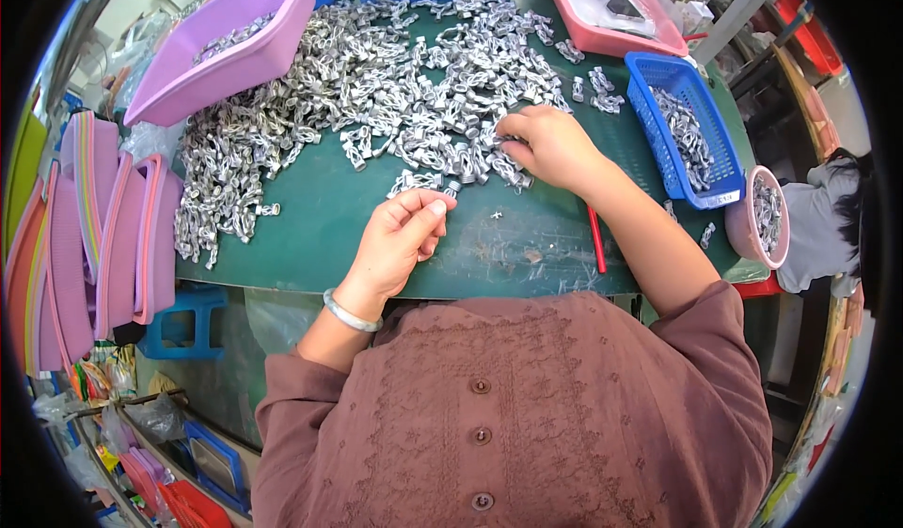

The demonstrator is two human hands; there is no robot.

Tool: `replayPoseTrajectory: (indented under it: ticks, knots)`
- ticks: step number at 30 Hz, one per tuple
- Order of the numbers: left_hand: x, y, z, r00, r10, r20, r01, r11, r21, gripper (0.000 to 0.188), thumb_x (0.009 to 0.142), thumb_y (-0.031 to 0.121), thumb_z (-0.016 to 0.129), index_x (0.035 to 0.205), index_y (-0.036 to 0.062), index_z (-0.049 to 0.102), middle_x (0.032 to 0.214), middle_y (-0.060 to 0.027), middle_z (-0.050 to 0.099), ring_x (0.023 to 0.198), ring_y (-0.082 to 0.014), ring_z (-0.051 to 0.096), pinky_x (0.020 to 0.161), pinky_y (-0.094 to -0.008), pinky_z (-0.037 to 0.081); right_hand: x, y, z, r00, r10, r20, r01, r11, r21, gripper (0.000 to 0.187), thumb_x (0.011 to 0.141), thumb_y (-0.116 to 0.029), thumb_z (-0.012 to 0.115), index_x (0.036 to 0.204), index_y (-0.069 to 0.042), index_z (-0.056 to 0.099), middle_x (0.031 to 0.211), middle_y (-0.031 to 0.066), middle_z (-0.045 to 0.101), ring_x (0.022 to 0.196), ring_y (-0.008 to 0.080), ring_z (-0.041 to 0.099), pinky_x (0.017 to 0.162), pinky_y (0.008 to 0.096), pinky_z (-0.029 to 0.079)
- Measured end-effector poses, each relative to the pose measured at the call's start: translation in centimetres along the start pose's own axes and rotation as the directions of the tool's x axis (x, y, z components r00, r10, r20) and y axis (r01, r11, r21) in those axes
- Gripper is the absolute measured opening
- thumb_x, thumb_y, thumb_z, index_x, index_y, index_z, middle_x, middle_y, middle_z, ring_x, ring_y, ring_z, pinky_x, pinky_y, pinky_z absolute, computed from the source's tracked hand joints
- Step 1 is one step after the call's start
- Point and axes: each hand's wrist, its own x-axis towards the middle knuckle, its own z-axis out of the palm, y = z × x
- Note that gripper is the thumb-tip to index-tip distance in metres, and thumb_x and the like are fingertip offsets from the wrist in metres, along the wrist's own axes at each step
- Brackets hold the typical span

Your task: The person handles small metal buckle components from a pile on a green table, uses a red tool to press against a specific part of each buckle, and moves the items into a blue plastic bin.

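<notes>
A wide heap of small silver metal pieces with looped ends (376, 77) covers the far part of the green table (329, 213). My left hand (395, 236), a pale bangle (353, 313) on its wrist, is closed with thumb and forefinger pinched at one small silver metal piece (452, 189) just in front of the heap. At the heap's near right edge, my right hand (555, 149) reaches in with fingers curled among the pieces. Its fingertips are partly hidden, so what they hold cannot be made out.
A purple tub (226, 67) tilts at the back left. On the right are a blue basket (649, 142) of pieces and a pink bowl (738, 232). A red pen-like stick (596, 238) lies near my right forearm. A blue stool (193, 316) stands below left; another person (818, 227) is at the right.
</notes>
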Motion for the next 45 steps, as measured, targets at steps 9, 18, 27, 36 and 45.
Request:
replayPoseTrajectory:
  ticks: [9,18,27,36,45]
  knots:
    - [0.0,0.0,1.2,0.996,0.088,-0.026,-0.084,0.987,0.135,0.014,0.087,0.015,0.056,0.096,0.0053,0.06,0.068,0.004,0.052,0.053,-0.0023,0.043,0.047,-0.0146,0.032,-2.4,-1.5,0.4,0.985,-0.01,-0.173,0.057,0.96,0.273,0.012,0.074,-0.012,0.063,0.086,-0.008,0.064,0.093,0.0121,0.059,0.085,0.0306,0.057,0.076,0.0366,0.046]
    - [0.6,0.7,3.2,0.905,0.425,0.027,-0.414,0.862,0.291,0.024,0.079,0.002,0.064,0.101,0.0028,0.058,0.077,0.0056,0.051,0.068,-0.0009,0.044,0.059,-0.0136,0.035,-3.1,-4.7,-0.6,0.993,0.045,-0.108,0.038,0.744,0.668,0.012,0.077,-0.009,0.064,0.088,-0.005,0.065,0.1,0.0109,0.06,0.096,0.0248,0.056,0.083,0.0346,0.043]
    - [0.5,0.7,3.9,0.804,0.589,0.078,-0.55,0.687,0.475,0.016,0.076,0.001,0.066,0.091,0.0021,0.061,0.077,0.0021,0.054,0.066,-0.0034,0.046,0.057,-0.0172,0.037,-3.7,-4.9,-0.3,0.996,0.08,0.033,-0.074,0.584,0.808,0.014,0.08,-0.005,0.061,0.093,-0.003,0.064,0.091,0.0095,0.062,0.082,0.0203,0.059,0.073,0.0293,0.046]
    - [0.2,0.8,3.5,0.72,0.678,0.149,-0.626,0.542,0.561,0.012,0.076,0.001,0.066,0.086,0.0016,0.062,0.074,-0.0004,0.055,0.064,-0.0059,0.048,0.056,-0.0195,0.037,-3.6,-5.5,-0.5,0.997,0.013,-0.082,0.05,0.697,0.716,0.013,0.082,-0.005,0.059,0.094,-0.002,0.063,0.082,0.006,0.063,0.078,0.0127,0.058,0.07,0.0272,0.047]
    - [1.3,0.8,3.0,0.994,0.06,-0.09,-0.059,0.998,0.007,0.014,0.085,0.019,0.058,0.08,0.0052,0.059,0.065,0.0012,0.055,0.05,-0.0039,0.044,0.045,-0.0177,0.033,-3.7,-5.8,-1.1,0.931,0.118,0.346,-0.342,-0.05,0.938,0.02,0.087,-0.008,0.052,0.105,0.001,0.05,0.082,0.0092,0.062,0.078,0.0161,0.061,0.072,0.0275,0.049]
